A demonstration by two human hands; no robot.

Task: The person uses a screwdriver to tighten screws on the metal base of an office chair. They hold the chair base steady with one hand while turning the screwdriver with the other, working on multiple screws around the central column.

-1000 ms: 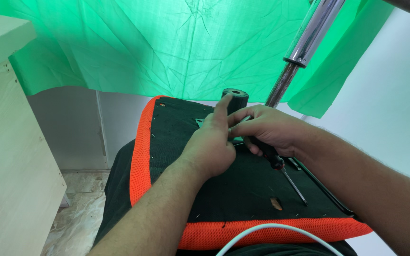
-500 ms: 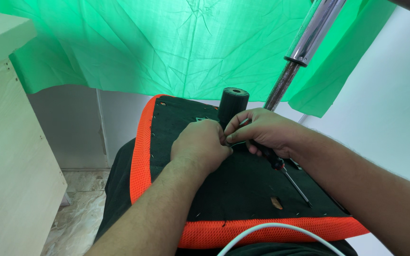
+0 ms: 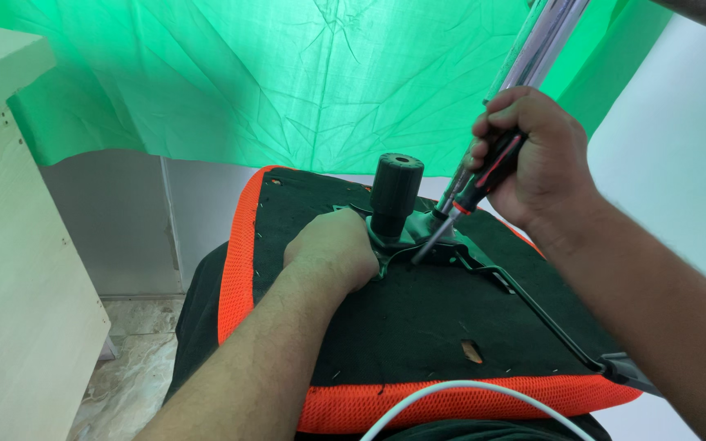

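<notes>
Green cloth [image 3: 271, 82] behind. On upturned seat [image 3: 418, 327]: left hand [image 3: 332, 249] clenched beside black cylinder [image 3: 395, 196], fingers hidden. Right hand [image 3: 533, 155] grasping screwdriver [image 3: 471, 196], tip at metal bracket [image 3: 467, 257], hard to see.

Crumpled green cloth backdrop [image 3: 288, 73] hung across the rear – pale wooden cabinet [image 3: 10, 245] at left, marble-patterned floor [image 3: 128, 376] below. Shiny chrome pole [image 3: 545, 41] slanting in at upper right. White cable [image 3: 459, 392] curving along the bottom edge.
</notes>
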